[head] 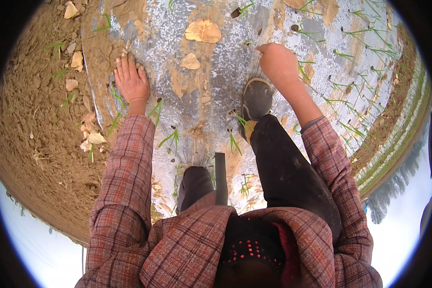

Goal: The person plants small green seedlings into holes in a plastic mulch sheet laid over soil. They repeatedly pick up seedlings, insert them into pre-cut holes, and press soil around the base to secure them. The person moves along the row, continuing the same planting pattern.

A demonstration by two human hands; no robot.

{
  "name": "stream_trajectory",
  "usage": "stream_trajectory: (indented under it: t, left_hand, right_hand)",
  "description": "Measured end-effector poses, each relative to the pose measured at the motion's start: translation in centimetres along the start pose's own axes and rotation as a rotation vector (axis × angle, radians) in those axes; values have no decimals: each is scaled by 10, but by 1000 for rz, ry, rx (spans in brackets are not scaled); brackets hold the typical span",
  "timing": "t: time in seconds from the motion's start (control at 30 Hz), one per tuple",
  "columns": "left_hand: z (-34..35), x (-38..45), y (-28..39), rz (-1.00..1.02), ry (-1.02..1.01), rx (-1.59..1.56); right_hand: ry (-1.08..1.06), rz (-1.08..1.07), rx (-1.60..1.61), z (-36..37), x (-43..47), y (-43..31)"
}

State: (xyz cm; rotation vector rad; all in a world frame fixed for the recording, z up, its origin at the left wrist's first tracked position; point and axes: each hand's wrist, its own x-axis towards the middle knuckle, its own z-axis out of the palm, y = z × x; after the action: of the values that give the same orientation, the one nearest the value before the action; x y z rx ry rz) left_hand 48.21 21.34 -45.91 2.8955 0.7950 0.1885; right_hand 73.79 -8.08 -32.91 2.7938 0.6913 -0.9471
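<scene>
My left hand (131, 77) lies flat, palm down and fingers spread, on soil-covered plastic mulch film at the left, with nothing in it. Beside its wrist is a curled green seedling (118, 97). At the upper right my right hand (279, 63) is closed in a fist around what looks like a thin stick (252, 46); most of it is hidden by the fingers. Its tip is at a small hole in the plastic mulch film (230, 64), where a short green shoot (247, 43) shows. More seedlings (172, 136) stand in holes in the film.
My shoe (257, 99) rests on the film below my right hand. Dry leaves (203, 30) lie on it. Bare soil (39, 136) runs along the left, with fallen leaves (95, 137). Rows of seedlings (345, 102) fill the right side. A dark strap (221, 178) hangs before me.
</scene>
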Motion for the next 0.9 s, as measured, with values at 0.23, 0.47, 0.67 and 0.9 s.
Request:
stream_trajectory:
  t: [0.23,0.47,0.67,0.9]
  left_hand:
    - [-1,1,1,-3,-25,30]
    - [-3,-1,3,-14,-45,36]
    - [-4,1,5,5,-55,67]
    - [-6,1,6,8,-62,97]
  right_hand:
    - [-44,236,986,36,3,13]
    - [-341,451,1759,52,-21,19]
    - [-276,51,1366,50,-15,14]
    - [-365,-5,1128,60,-43,41]
